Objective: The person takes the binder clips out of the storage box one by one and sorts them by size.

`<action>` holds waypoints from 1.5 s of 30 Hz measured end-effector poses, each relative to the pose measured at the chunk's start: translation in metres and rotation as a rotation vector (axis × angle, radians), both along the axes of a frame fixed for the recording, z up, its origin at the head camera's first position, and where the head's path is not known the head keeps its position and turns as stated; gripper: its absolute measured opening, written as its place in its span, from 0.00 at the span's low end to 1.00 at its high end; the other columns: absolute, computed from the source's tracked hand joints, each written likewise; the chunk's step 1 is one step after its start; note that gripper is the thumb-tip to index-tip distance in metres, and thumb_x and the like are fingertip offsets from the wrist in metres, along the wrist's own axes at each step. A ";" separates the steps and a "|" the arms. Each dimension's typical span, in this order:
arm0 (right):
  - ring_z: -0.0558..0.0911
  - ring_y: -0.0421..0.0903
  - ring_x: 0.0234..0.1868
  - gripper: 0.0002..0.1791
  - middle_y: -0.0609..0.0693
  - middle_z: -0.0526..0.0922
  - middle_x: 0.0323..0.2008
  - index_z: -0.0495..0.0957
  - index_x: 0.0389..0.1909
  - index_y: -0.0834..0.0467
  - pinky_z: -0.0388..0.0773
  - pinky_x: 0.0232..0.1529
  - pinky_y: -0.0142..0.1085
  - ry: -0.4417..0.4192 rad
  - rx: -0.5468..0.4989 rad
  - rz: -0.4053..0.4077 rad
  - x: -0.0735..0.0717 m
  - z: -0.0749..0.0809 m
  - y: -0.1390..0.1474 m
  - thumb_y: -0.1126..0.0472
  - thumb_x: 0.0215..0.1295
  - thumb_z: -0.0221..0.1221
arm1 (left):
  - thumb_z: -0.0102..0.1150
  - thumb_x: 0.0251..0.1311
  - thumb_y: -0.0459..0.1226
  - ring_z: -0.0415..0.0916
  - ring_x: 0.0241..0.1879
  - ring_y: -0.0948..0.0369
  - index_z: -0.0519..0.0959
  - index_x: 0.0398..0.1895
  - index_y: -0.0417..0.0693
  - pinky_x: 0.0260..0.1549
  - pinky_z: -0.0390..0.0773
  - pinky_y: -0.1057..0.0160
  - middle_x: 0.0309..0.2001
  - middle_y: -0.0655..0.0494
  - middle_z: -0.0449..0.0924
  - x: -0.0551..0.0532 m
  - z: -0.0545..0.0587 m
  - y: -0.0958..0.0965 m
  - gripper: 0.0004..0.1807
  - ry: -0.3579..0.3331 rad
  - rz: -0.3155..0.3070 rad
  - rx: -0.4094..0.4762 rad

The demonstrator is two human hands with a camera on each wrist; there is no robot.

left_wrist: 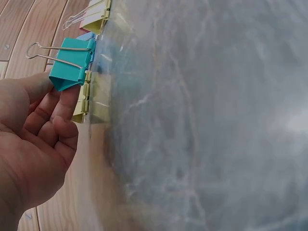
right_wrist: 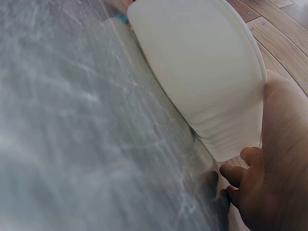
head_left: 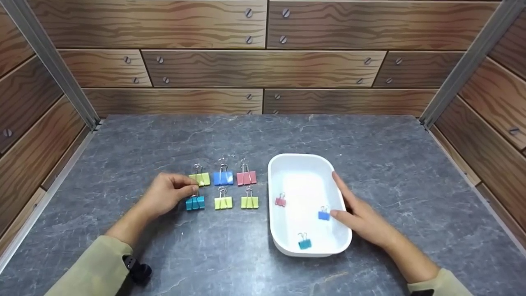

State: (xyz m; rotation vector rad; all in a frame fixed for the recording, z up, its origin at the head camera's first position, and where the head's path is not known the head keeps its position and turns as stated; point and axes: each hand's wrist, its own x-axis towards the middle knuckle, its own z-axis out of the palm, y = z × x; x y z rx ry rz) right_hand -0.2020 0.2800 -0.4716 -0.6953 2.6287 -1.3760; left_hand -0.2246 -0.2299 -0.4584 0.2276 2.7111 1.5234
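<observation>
My left hand (head_left: 166,193) pinches at the raised wire handles of a teal binder clip (head_left: 195,203). This clip stands at the front left of two short rows; the left wrist view shows the same teal clip (left_wrist: 72,62) close by the fingers. Beside it are two yellow-green clips, one of them the middle clip (head_left: 223,203). Behind are a yellow-green clip (head_left: 200,179), a blue clip (head_left: 223,178) and a red clip (head_left: 246,178). My right hand (head_left: 363,218) holds the right side of a white plastic box (head_left: 302,158), thumb over the rim, fingers outside.
Inside the box lie a small red clip (head_left: 280,201), a small blue clip (head_left: 324,215) and a small teal clip (head_left: 304,243), spaced apart. The grey marbled tabletop (head_left: 205,255) is bounded by wood-patterned walls (head_left: 263,68) at the back and sides.
</observation>
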 end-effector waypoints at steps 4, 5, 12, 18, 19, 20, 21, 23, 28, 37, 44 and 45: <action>0.72 0.57 0.71 0.49 0.63 0.56 0.82 0.42 0.87 0.40 0.77 0.60 0.33 -0.004 -0.001 0.003 0.000 0.001 0.000 0.56 0.77 0.62 | 0.69 0.69 0.32 0.81 0.41 0.61 0.91 0.44 0.39 0.41 0.80 0.67 0.41 0.51 0.90 -0.001 -0.002 0.001 0.06 -0.003 -0.012 -0.004; 0.73 0.57 0.70 0.49 0.64 0.57 0.81 0.42 0.87 0.40 0.79 0.59 0.33 -0.007 -0.008 0.009 0.001 0.001 0.000 0.56 0.77 0.62 | 0.69 0.69 0.32 0.81 0.41 0.61 0.91 0.44 0.39 0.41 0.80 0.68 0.40 0.51 0.90 -0.001 -0.003 0.001 0.06 -0.009 -0.008 -0.005; 0.77 0.56 0.65 0.49 0.67 0.59 0.80 0.43 0.87 0.41 0.83 0.53 0.35 -0.009 -0.034 0.025 0.001 0.000 0.000 0.58 0.77 0.62 | 0.68 0.70 0.33 0.80 0.41 0.60 0.91 0.44 0.40 0.40 0.79 0.67 0.40 0.52 0.90 -0.002 -0.004 0.000 0.07 -0.017 0.003 -0.024; 0.74 0.56 0.69 0.49 0.65 0.57 0.81 0.44 0.87 0.41 0.80 0.57 0.34 -0.001 -0.034 0.016 0.001 0.000 0.000 0.58 0.76 0.63 | 0.69 0.69 0.33 0.81 0.41 0.61 0.91 0.44 0.40 0.42 0.80 0.67 0.40 0.52 0.90 -0.003 -0.006 0.000 0.07 -0.025 0.015 -0.011; 0.73 0.57 0.69 0.49 0.64 0.56 0.81 0.44 0.87 0.41 0.80 0.57 0.33 -0.002 -0.033 0.015 0.001 0.000 -0.001 0.58 0.76 0.63 | 0.69 0.69 0.33 0.81 0.41 0.61 0.91 0.44 0.40 0.42 0.79 0.68 0.40 0.53 0.90 -0.003 -0.006 0.000 0.07 -0.025 0.017 -0.011; 0.73 0.57 0.69 0.49 0.64 0.56 0.82 0.44 0.87 0.41 0.80 0.57 0.33 -0.002 -0.033 0.015 0.001 0.000 -0.001 0.58 0.76 0.63 | 0.69 0.69 0.33 0.80 0.40 0.61 0.91 0.44 0.40 0.41 0.79 0.68 0.40 0.53 0.90 -0.002 -0.006 0.000 0.07 -0.026 0.020 -0.008; 0.73 0.57 0.69 0.49 0.64 0.56 0.82 0.44 0.87 0.41 0.80 0.57 0.33 -0.001 -0.033 0.014 0.001 0.000 -0.001 0.58 0.76 0.63 | 0.69 0.68 0.33 0.80 0.40 0.61 0.91 0.44 0.40 0.40 0.79 0.68 0.39 0.53 0.90 -0.002 -0.007 0.000 0.06 -0.027 0.023 -0.006; 0.73 0.57 0.69 0.49 0.65 0.56 0.81 0.44 0.87 0.41 0.80 0.57 0.33 0.000 -0.033 0.011 0.001 0.000 0.000 0.58 0.76 0.63 | 0.69 0.68 0.33 0.79 0.38 0.62 0.91 0.44 0.39 0.38 0.79 0.69 0.38 0.53 0.89 -0.002 -0.007 0.000 0.06 -0.022 0.021 -0.001; 0.74 0.57 0.68 0.49 0.65 0.56 0.81 0.44 0.87 0.42 0.80 0.56 0.34 -0.005 -0.040 0.013 0.001 0.000 0.000 0.58 0.76 0.63 | 0.70 0.68 0.33 0.79 0.37 0.62 0.91 0.43 0.38 0.36 0.78 0.69 0.38 0.52 0.89 -0.002 -0.008 0.001 0.07 -0.009 0.017 0.012; 0.76 0.57 0.67 0.49 0.65 0.56 0.81 0.42 0.87 0.39 0.82 0.54 0.36 -0.038 -0.029 0.007 0.001 -0.001 0.000 0.57 0.77 0.62 | 0.71 0.67 0.33 0.80 0.38 0.63 0.91 0.43 0.40 0.37 0.78 0.69 0.40 0.51 0.90 -0.004 -0.010 0.002 0.06 -0.005 0.038 -0.019; 0.72 0.58 0.71 0.49 0.63 0.54 0.82 0.42 0.87 0.39 0.80 0.57 0.35 -0.028 -0.022 0.014 0.001 0.001 0.000 0.56 0.77 0.61 | 0.72 0.66 0.32 0.80 0.38 0.62 0.91 0.42 0.40 0.37 0.78 0.69 0.40 0.51 0.90 -0.006 -0.012 0.002 0.05 0.002 0.052 -0.017; 0.72 0.58 0.71 0.49 0.63 0.54 0.82 0.42 0.87 0.39 0.80 0.57 0.35 -0.028 -0.023 0.014 0.001 0.001 0.000 0.56 0.77 0.61 | 0.71 0.66 0.31 0.80 0.37 0.61 0.91 0.42 0.39 0.36 0.78 0.69 0.39 0.51 0.90 -0.007 -0.013 0.002 0.05 0.001 0.052 -0.016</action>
